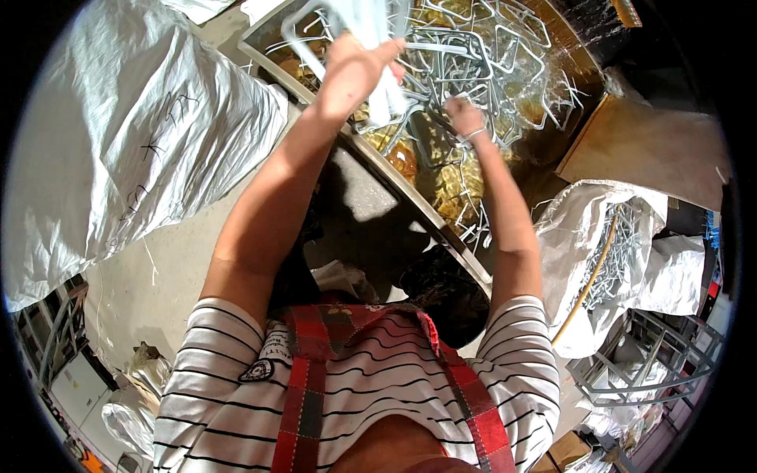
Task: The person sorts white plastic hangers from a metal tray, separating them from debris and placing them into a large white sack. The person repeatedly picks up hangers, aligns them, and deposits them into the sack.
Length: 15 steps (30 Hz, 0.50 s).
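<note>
My left hand (359, 67) is closed round a bundle of pale bent metal rods (385, 98), smeared by motion and glare, held above the near rim of a long metal bin (394, 175). My right hand (465, 118) reaches low into the bin. Its fingers are curled among loose bent metal rods (473, 59); what they grip, if anything, I cannot make out. Several of these rods are grey loops and hooks, tangled in a heap over the bin's yellowish, shiny floor.
A large white woven sack (142, 134) lies on the left. At the right, an open white sack (579, 229) holds more bent rods, with a yellowish stick (591, 272) across it. A brown board (643, 150) leans by the bin. Metal frames (662, 363) stand at lower right.
</note>
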### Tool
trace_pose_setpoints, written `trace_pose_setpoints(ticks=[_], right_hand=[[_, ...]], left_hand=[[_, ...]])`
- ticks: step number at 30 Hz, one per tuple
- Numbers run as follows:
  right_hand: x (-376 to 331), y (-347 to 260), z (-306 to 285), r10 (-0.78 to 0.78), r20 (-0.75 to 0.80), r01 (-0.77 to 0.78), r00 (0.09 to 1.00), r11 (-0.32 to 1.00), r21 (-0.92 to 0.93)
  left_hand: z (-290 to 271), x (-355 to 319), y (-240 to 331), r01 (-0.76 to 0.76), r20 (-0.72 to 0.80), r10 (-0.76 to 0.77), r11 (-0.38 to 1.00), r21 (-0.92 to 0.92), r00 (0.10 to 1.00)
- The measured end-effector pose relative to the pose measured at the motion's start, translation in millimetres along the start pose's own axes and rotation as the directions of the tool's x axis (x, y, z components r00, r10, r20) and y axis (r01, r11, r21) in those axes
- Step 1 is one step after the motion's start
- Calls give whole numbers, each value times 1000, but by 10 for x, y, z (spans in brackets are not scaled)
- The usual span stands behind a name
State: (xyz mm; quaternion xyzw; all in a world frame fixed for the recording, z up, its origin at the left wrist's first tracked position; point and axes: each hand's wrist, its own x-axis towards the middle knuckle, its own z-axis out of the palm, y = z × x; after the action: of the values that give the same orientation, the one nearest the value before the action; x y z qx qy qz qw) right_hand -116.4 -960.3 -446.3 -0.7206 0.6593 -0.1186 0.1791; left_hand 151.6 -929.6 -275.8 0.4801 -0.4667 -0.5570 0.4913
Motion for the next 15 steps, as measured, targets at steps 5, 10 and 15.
trace_pose_setpoints(ticks=[5, 10, 15], right_hand=[[-336, -198, 311, 161, 211, -107, 964, 963, -246], [-429, 45, -818, 132, -474, -61, 871, 985, 161], [-828, -691, -1968, 226, -554, 306, 801, 641, 704]], left_hand=[[-50, -8, 93, -55, -105, 28, 964, -262, 994], [58, -55, 79, -62, -107, 53, 995, -81, 993], [262, -115, 46, -35, 91, 38, 999, -37, 995]])
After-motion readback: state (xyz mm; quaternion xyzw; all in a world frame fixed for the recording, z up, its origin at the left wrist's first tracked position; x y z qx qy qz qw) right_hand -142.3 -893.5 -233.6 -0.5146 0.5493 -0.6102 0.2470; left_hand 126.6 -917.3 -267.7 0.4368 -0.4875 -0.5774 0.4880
